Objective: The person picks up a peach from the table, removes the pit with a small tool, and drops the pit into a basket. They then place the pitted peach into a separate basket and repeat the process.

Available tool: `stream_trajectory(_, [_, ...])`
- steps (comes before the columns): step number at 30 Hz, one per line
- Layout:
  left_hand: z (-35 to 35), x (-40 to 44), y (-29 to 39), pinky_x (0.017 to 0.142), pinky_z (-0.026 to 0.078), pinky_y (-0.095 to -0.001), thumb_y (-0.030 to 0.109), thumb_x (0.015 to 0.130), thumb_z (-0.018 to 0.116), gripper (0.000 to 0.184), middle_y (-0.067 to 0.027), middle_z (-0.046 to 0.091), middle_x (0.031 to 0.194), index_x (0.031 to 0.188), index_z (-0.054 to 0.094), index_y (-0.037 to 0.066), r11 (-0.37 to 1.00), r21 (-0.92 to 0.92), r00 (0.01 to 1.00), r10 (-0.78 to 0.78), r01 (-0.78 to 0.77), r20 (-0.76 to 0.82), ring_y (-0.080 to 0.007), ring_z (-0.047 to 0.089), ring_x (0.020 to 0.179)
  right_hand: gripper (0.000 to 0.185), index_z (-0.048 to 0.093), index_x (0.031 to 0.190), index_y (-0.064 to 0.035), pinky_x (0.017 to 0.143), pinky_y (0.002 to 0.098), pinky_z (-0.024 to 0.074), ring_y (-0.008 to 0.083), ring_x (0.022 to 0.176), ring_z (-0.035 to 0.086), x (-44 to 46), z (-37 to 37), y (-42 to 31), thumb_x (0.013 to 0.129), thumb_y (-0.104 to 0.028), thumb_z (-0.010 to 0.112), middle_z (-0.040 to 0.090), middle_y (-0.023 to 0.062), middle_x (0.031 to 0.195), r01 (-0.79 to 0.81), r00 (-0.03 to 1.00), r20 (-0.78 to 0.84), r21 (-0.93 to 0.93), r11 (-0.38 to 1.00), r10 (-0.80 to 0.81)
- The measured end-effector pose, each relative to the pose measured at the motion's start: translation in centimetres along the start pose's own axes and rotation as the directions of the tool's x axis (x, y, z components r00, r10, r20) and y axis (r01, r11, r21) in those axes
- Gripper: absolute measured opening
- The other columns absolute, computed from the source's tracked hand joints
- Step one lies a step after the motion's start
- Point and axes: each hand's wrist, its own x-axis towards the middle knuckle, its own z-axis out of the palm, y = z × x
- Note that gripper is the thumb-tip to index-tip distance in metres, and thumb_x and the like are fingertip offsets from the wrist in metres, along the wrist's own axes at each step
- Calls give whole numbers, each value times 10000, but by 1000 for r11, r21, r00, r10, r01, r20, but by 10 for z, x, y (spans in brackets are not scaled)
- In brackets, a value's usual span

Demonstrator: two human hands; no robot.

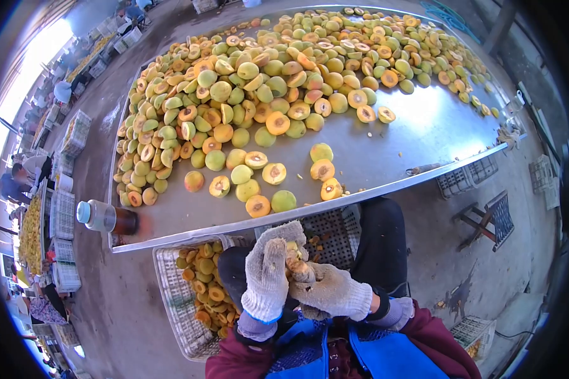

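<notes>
My left hand (267,273), in a grey-white knit glove, is raised above my lap in front of the table edge. Its fingers curl round a peach half (293,246), of which only a small yellowish part shows. My right hand (334,290), in a similar soiled glove, meets it from the right with its fingers closed against the fruit. Whatever sits inside those right fingers is hidden. Ahead, a metal table (385,170) bears a big heap of halved yellow-green peaches (259,88), several showing brown stone cavities. A few halves (322,169) lie apart near the front edge.
A white crate (171,297) of peach halves stands beside my left leg, and a dark perforated crate (329,237) sits between my knees. A bottle of dark liquid (107,218) lies at the table's left corner. A folding stool (490,221) is to the right. Other people work at far left.
</notes>
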Motion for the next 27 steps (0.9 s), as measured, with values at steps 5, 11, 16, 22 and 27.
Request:
stream_trajectory(5, [6,8,1,777,516,-298,231,977,531,303,-99,677,964,1151,623,0,686,505,833,537,-524,134,-163,639,878,200,630,888,-86,485,264,466,100,512,577,4,-9,12,881,-286,637,604,20,619,-15,991,136,158,987,-7])
stream_trajectory(11, [-7,18,27,758,523,-307,213,958,551,267,-134,689,935,1078,660,1,926,360,952,-4,-112,306,-236,670,877,143,615,827,-59,523,254,451,98,573,550,8,-23,25,834,-196,657,583,8,677,-170,890,456,339,925,-3])
stream_trajectory(16, [-8,26,12,740,520,-307,327,980,522,357,-135,686,921,1017,670,4,560,320,631,548,-764,549,-212,660,804,153,593,871,-39,625,247,469,118,678,565,10,-14,39,839,-171,664,590,29,756,-129,713,570,679,723,-408])
stream_trajectory(22, [-2,22,-24,596,508,-305,431,978,502,413,-118,629,841,968,573,25,352,-767,826,-34,536,562,-200,615,693,198,598,944,-10,702,254,490,129,758,580,18,-14,48,849,-158,688,610,48,848,-105,609,687,564,819,-395])
stream_trajectory(27, [-38,18,-26,573,508,-312,428,975,504,367,-95,642,852,964,587,71,954,-301,975,-61,-6,-212,-205,632,671,99,619,931,2,744,270,497,121,841,597,23,-17,49,887,-86,626,618,46,892,-43,744,543,619,784,-389])
